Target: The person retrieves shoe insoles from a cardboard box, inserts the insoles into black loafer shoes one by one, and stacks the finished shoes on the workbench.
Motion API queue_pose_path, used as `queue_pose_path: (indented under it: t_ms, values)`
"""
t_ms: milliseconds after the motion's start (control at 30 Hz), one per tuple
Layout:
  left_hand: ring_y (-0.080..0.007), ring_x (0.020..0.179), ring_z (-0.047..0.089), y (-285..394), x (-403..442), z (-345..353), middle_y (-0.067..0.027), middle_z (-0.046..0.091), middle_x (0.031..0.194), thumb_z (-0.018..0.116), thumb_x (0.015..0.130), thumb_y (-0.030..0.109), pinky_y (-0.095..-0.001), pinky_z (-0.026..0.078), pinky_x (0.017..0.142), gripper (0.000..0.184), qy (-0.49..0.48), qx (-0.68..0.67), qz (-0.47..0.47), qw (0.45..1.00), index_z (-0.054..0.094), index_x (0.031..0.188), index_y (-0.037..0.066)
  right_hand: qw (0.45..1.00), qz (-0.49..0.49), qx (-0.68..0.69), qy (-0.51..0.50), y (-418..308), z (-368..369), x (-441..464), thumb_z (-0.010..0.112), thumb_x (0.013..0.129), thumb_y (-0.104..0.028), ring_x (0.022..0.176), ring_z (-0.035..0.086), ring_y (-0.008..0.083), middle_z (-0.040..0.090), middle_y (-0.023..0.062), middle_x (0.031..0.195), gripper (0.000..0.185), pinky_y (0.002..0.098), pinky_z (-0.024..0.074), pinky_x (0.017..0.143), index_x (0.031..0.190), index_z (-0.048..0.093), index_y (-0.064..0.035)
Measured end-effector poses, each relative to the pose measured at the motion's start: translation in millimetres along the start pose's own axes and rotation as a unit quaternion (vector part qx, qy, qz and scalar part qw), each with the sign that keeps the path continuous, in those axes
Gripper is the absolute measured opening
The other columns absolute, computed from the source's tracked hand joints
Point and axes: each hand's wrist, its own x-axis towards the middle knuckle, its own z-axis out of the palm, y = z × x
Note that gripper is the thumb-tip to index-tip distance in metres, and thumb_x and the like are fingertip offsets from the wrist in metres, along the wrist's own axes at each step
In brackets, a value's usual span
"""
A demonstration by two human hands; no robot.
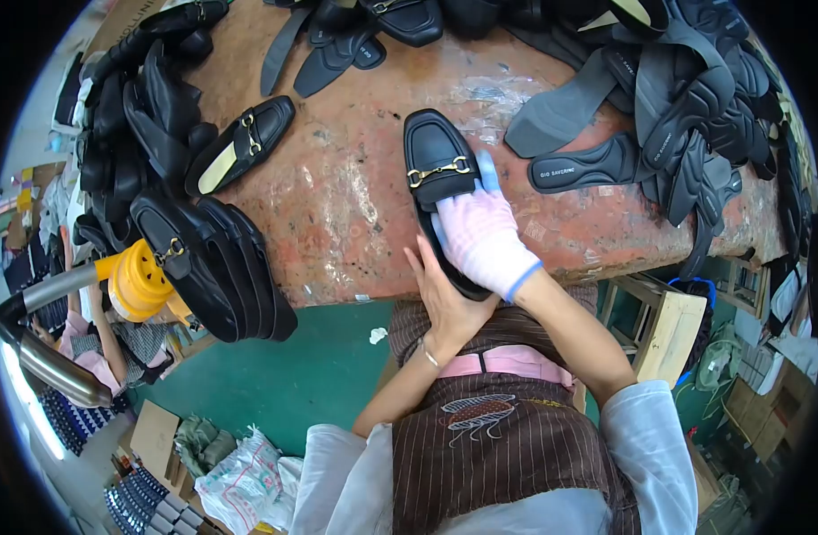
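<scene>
A black loafer (437,147) with a gold horsebit buckle is held at the table's front edge, its square toe pointing away from me. My left hand (449,303), bare, cups its heel end from below and the left side. On my right hand (485,232) is a white and pink glove with blue fingertips. Some of its fingers reach into the shoe's opening, where their tips are hidden, while one blue fingertip lies along the outer right side. The insole inside is mostly covered by the glove.
Black insoles (587,163) lie heaped on the right of the worn red-brown table (346,214). Another loafer (241,145) and a stack of black shoes (214,267) stand left, beside a yellow lamp-like fixture (139,281). A wooden stool (672,334) is below right. Another person's arm (106,334) shows far left.
</scene>
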Motion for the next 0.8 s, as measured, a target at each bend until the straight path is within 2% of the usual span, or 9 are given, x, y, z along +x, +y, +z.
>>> queue_pose_path:
  t_ms: [33, 133, 200, 300, 400, 433, 567, 667, 800]
  values:
    - [-0.0498, 0.136, 0.038, -10, -5, 7, -0.0389, 0.037, 0.143, 0.087, 0.067, 0.04, -0.0588, 0.012, 0.119, 0.126, 0.027, 0.046, -0.007, 0.999, 0.008, 0.149, -0.015, 1.0, 0.0, -0.003, -0.002, 0, 12, -9, 0.046, 0.093, -0.021, 0.13, 0.051, 0.0302, 0.061, 0.0186, 0.128, 0.046, 0.0493, 0.0166, 0.121, 0.134, 0.054, 0.0004]
    - [-0.0496, 0.133, 0.041, -33, -7, 18, -0.0386, 0.042, 0.139, 0.087, 0.065, 0.041, -0.0617, 0.012, 0.118, 0.127, 0.044, 0.101, 0.06, 0.992, 0.009, 0.147, -0.017, 0.946, -0.171, -0.025, 0.273, 14, 65, -35, 0.051, 0.091, -0.021, 0.117, 0.059, 0.0352, 0.064, 0.0239, 0.116, 0.043, 0.0467, 0.0326, 0.115, 0.129, 0.056, -0.001]
    - [-0.0495, 0.132, 0.043, -35, -5, 14, -0.0384, 0.044, 0.137, 0.087, 0.064, 0.042, -0.0631, 0.011, 0.117, 0.128, 0.038, 0.132, 0.102, 0.985, 0.01, 0.147, -0.018, 0.968, -0.111, 0.009, 0.226, 8, 51, -7, 0.052, 0.09, -0.021, 0.117, 0.059, 0.0359, 0.064, 0.024, 0.117, 0.043, 0.0468, 0.0355, 0.112, 0.127, 0.057, -0.0005]
    - [-0.0484, 0.124, 0.052, -20, 3, 13, -0.0368, 0.052, 0.13, 0.083, 0.07, 0.042, -0.0638, 0.013, 0.117, 0.122, 0.041, 0.04, 0.038, 0.998, 0.01, 0.145, -0.02, 0.989, 0.009, 0.07, 0.13, 4, 39, 17, 0.052, 0.09, -0.021, 0.116, 0.058, 0.0372, 0.062, 0.0243, 0.118, 0.041, 0.047, 0.0413, 0.106, 0.124, 0.058, 0.0006]
    - [-0.047, 0.119, 0.056, -20, 0, 13, -0.035, 0.056, 0.127, 0.081, 0.072, 0.042, -0.0637, 0.016, 0.116, 0.12, 0.045, 0.074, 0.05, 0.995, 0.009, 0.146, -0.02, 0.931, -0.039, -0.019, 0.362, -5, 49, 11, 0.053, 0.087, -0.02, 0.108, 0.059, 0.0391, 0.061, 0.0235, 0.117, 0.039, 0.0469, 0.0455, 0.098, 0.12, 0.058, 0.0007]
    - [-0.0463, 0.116, 0.058, -22, 3, 17, -0.0341, 0.057, 0.126, 0.081, 0.073, 0.042, -0.0637, 0.018, 0.116, 0.119, 0.049, 0.089, 0.055, 0.993, 0.009, 0.146, -0.02, 0.93, -0.044, -0.024, 0.364, 1, 47, 21, 0.053, 0.087, -0.02, 0.108, 0.059, 0.0391, 0.061, 0.0235, 0.117, 0.039, 0.0469, 0.0455, 0.098, 0.12, 0.058, 0.0007]
    - [-0.0455, 0.115, 0.06, -15, 14, 16, -0.0325, 0.057, 0.127, 0.081, 0.072, 0.043, -0.0635, 0.021, 0.115, 0.121, 0.034, 0.079, 0.04, 0.995, 0.009, 0.146, -0.02, 0.989, -0.014, 0.083, 0.125, 16, 31, 35, 0.053, 0.087, -0.019, 0.111, 0.057, 0.04, 0.058, 0.0238, 0.121, 0.042, 0.0478, 0.0471, 0.093, 0.124, 0.055, 0.0008]
    - [-0.0452, 0.115, 0.06, -24, 5, 19, -0.033, 0.056, 0.13, 0.082, 0.071, 0.043, -0.0632, 0.022, 0.114, 0.123, 0.039, 0.091, 0.044, 0.994, 0.009, 0.147, -0.019, 0.998, 0.038, 0.027, 0.046, -3, 4, 23, 0.047, 0.095, -0.019, 0.124, 0.053, 0.0314, 0.056, 0.0226, 0.13, 0.047, 0.0411, 0.0344, 0.112, 0.139, 0.045, -0.0029]
    - [-0.0455, 0.117, 0.059, -19, 15, 18, -0.0339, 0.051, 0.135, 0.082, 0.071, 0.044, -0.063, 0.023, 0.114, 0.123, 0.043, 0.097, 0.056, 0.993, 0.01, 0.147, -0.019, 0.957, 0.003, 0.142, 0.252, 17, 33, 41, 0.045, 0.095, -0.017, 0.126, 0.052, 0.0322, 0.053, 0.022, 0.136, 0.045, 0.0422, 0.036, 0.111, 0.137, 0.048, -0.0021]
